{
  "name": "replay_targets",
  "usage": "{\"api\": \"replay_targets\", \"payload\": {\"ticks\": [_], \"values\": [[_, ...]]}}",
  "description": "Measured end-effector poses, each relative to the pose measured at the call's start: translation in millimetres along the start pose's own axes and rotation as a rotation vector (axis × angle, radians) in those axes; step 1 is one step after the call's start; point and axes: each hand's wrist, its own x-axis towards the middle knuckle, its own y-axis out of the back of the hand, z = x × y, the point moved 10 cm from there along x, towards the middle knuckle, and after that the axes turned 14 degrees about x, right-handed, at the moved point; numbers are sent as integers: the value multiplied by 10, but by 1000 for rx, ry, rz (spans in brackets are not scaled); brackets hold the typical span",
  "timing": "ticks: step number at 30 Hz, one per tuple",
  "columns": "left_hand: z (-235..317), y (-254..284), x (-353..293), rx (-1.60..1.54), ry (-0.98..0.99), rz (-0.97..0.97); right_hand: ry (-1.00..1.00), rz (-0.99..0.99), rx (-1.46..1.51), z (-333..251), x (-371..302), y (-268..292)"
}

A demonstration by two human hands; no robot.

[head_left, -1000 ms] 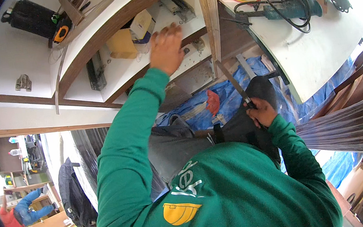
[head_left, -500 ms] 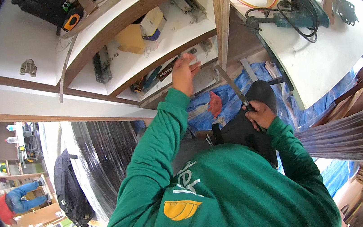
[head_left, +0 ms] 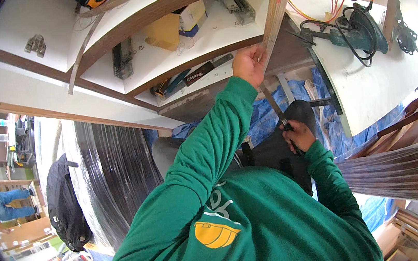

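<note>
My left hand (head_left: 250, 67) reaches forward and up to the lower end of a pale wooden strip (head_left: 278, 2). Its fingers close against the strip's edge, partly hidden behind the hand. Near my right knee, my right hand (head_left: 299, 136) is wrapped round the black handle of a tool with a long, narrow metal blade (head_left: 271, 101). That blade points up and away toward the wooden strip; its tip is close beneath my left hand. Whether it is a file or a knife I cannot tell.
Ahead stands a white cabinet with brown edges (head_left: 170, 72), holding drawer slides (head_left: 123, 57), a yellowish piece of card (head_left: 162, 32) and a small box (head_left: 192, 19). To the right, a corded green power tool (head_left: 357, 39) lies on a white board (head_left: 364, 80). Another person (head_left: 7, 205) is far left.
My left hand has moved right, from open in front of the cabinet to the wooden strip. My right hand keeps the bladed tool in nearly the same place. The view has shifted slightly.
</note>
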Motion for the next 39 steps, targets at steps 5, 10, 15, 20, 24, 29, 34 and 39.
{"api": "replay_targets", "payload": {"ticks": [5, 10, 15, 20, 24, 29, 34, 39], "values": [[46, 131, -78, -28, -12, 2, -39, 38, 28, 56, -23, 32], [118, 367, -152, -57, 15, 102, 1, 17, 34, 52, -25, 31], [116, 411, -137, -84, 17, 99, -13, 25, 48, 70, -2, 56], [155, 443, -138, -57, -28, 128, -24, 19, 78, 78, -14, 56], [185, 407, -135, -28, -23, 88, -26, 16, 87, 82, -7, 61], [207, 410, -137, 38, 1, 49, -14, -6, 74, 83, 25, 44], [195, 400, -78, 83, 34, 44, -14, 0, 57, 93, 60, 31], [60, 246, 32, 82, 57, -10, -8, -14, 45, 81, 85, -10]]}}
